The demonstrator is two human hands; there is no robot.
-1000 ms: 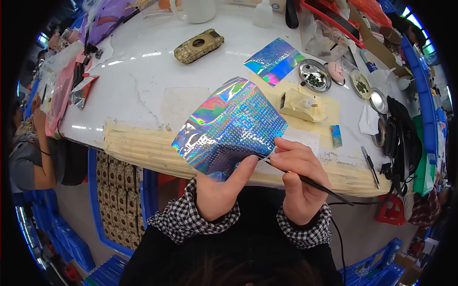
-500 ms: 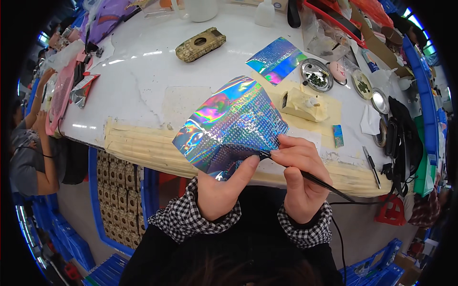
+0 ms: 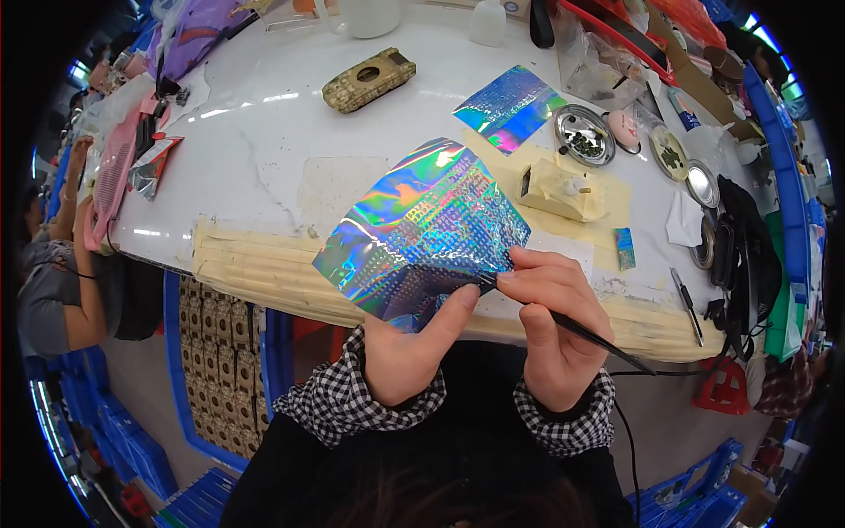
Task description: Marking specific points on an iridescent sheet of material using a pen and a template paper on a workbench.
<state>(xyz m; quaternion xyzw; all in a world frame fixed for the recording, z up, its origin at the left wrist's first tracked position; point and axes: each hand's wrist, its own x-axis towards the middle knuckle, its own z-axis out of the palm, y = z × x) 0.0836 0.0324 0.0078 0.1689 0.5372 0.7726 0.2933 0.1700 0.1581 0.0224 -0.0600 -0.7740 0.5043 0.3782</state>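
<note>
My left hand [image 3: 412, 354] is closed on a shiny holographic sticker sheet [image 3: 431, 211] with rows of small raised marks, its thumb pressed along the near edge. The sheet is bent and throws rainbow glare. In my right hand [image 3: 559, 330] is a pair of black tweezers [image 3: 607, 344], its tips meeting the sheet's near edge beside my left thumb. Whether a sticker is between the tips is too small to tell. Beyond the hands sit a block wrapped in cream tape [image 3: 554, 195], a second holographic sheet [image 3: 510, 107] and a camouflage model tank hull [image 3: 370, 79].
Round metal tins [image 3: 584, 135] with small dark green parts stand at the right. A black pen [image 3: 687, 304] lies near the front edge. Below the table, a blue crate [image 3: 179, 378] holds several camouflage hulls. Another person's arm [image 3: 84, 264] is at the far left.
The sticker sheet has tilted slightly, shifting its glare. Both hands hold nearly the same place. At the far left, the other person's arm has moved.
</note>
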